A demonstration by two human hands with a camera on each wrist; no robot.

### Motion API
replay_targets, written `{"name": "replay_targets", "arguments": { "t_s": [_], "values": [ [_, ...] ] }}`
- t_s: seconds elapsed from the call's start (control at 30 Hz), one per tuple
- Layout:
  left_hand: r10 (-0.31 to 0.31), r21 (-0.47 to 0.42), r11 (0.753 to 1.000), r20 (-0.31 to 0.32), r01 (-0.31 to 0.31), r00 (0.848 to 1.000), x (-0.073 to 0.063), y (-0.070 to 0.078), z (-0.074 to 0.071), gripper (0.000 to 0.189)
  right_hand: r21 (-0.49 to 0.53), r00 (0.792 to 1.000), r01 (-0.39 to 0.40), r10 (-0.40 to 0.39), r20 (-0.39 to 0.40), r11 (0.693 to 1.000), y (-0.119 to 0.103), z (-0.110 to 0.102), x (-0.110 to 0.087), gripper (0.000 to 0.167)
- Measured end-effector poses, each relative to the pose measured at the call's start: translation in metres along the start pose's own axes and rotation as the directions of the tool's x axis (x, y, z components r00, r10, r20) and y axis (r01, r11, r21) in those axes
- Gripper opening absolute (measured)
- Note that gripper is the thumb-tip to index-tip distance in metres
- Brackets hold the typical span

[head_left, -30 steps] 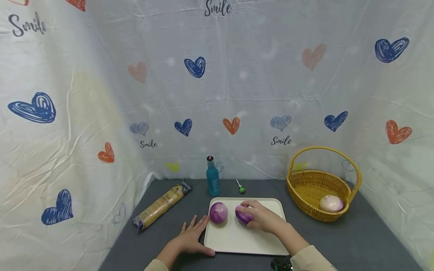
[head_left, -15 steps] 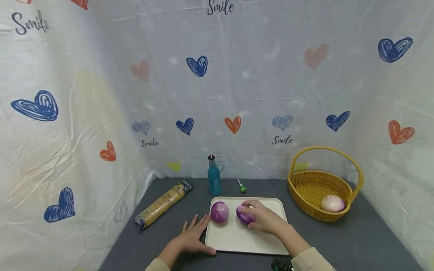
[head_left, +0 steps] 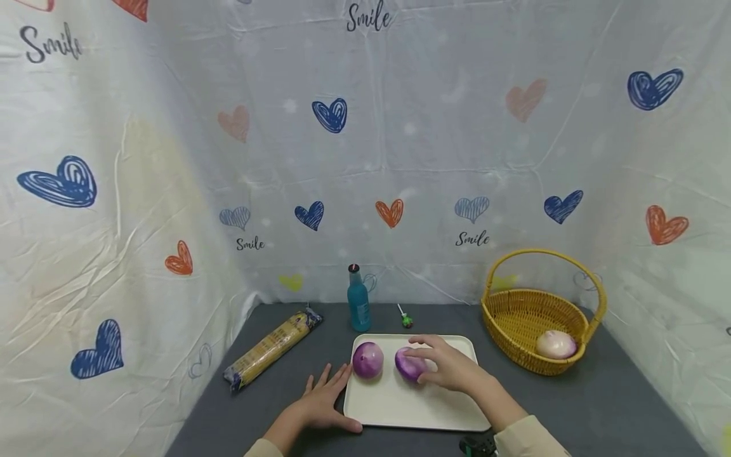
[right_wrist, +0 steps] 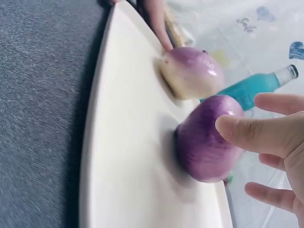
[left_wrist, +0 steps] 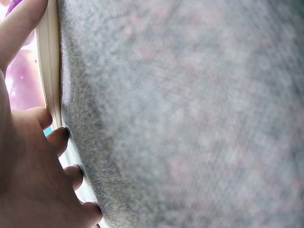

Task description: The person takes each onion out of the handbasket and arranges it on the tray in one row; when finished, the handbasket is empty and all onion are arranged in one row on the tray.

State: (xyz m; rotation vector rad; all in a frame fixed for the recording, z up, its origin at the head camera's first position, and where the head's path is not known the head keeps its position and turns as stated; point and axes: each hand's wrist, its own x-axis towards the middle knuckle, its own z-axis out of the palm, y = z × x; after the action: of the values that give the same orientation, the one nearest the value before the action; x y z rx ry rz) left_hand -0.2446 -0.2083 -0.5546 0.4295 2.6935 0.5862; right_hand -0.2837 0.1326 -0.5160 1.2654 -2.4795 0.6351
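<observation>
Two purple onions rest on the cream tray point(head_left: 400, 412). My right hand point(head_left: 451, 368) hovers at the right-hand onion point(head_left: 407, 365), its fingers spread and loosened around it. In the right wrist view the thumb point(right_wrist: 249, 130) overlaps that onion point(right_wrist: 206, 147), while the other fingers stand apart from it. The left-hand onion point(head_left: 368, 360) sits near the tray's left edge. There my left hand point(head_left: 320, 403) lies with fingers spread, fingertips and thumb at the tray's side. The left wrist view shows its fingers point(left_wrist: 59, 140) along the tray's rim point(left_wrist: 50, 61).
A yellow wicker basket point(head_left: 516, 346) at the right contains a pale purple-white onion point(head_left: 556, 344). Behind the tray stand a blue bottle point(head_left: 358, 301) and a small green lollipop point(head_left: 406, 319). A long package of noodles point(head_left: 274, 348) lies at the left. A dark object point(head_left: 476, 445) is near the right wrist.
My right hand's fingers have loosened from the right-hand onion, and the hand has shifted slightly to the right. The onion stays on the tray. The left hand keeps its place.
</observation>
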Motion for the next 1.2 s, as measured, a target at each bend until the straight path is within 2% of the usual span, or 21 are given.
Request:
{"name": "replay_targets", "arguments": {
  "t_s": [0.17, 0.37, 0.5, 0.63, 0.77, 0.97, 1.1, 1.2],
  "values": [
    [0.004, 0.007, 1.0, -0.002, -0.004, 1.0, -0.001, 0.001, 0.002, 0.124, 0.026, 0.999, -0.031, 0.03, 0.029, 0.999, 0.006, -0.015, -0.002, 0.052],
    [0.009, 0.01, 1.0, -0.002, -0.009, 1.0, -0.003, 0.005, 0.003, 0.123, 0.032, 0.998, -0.057, 0.056, 0.023, 0.998, 0.022, -0.042, -0.01, 0.054],
    [0.0, 0.004, 1.0, 0.016, 0.0, 1.0, -0.004, 0.007, 0.006, 0.123, 0.001, 0.997, -0.071, 0.071, 0.038, 0.997, 0.031, -0.06, -0.023, 0.053],
    [-0.002, -0.001, 1.0, 0.026, 0.002, 1.0, -0.004, 0.004, 0.01, 0.123, -0.017, 0.997, -0.073, 0.073, 0.012, 0.997, 0.038, -0.078, -0.037, 0.053],
    [0.0, 0.006, 1.0, 0.005, 0.0, 1.0, -0.003, 0.002, 0.008, 0.123, -0.002, 0.991, -0.131, 0.131, -0.017, 0.991, 0.046, -0.098, -0.049, 0.054],
    [0.006, 0.021, 1.0, -0.01, -0.006, 1.0, -0.001, 0.001, 0.003, 0.125, 0.005, 0.965, -0.262, 0.262, 0.007, 0.965, 0.062, -0.123, -0.071, 0.053],
    [0.007, 0.016, 1.0, -0.013, -0.006, 1.0, -0.002, 0.003, 0.001, 0.125, -0.037, 0.958, -0.287, 0.288, 0.008, 0.957, 0.076, -0.137, -0.084, 0.053],
    [0.004, 0.014, 1.0, -0.016, -0.004, 1.0, -0.002, 0.003, 0.001, 0.125, -0.069, 0.962, -0.273, 0.274, 0.002, 0.96, 0.088, -0.147, -0.093, 0.053]
  ]
}}
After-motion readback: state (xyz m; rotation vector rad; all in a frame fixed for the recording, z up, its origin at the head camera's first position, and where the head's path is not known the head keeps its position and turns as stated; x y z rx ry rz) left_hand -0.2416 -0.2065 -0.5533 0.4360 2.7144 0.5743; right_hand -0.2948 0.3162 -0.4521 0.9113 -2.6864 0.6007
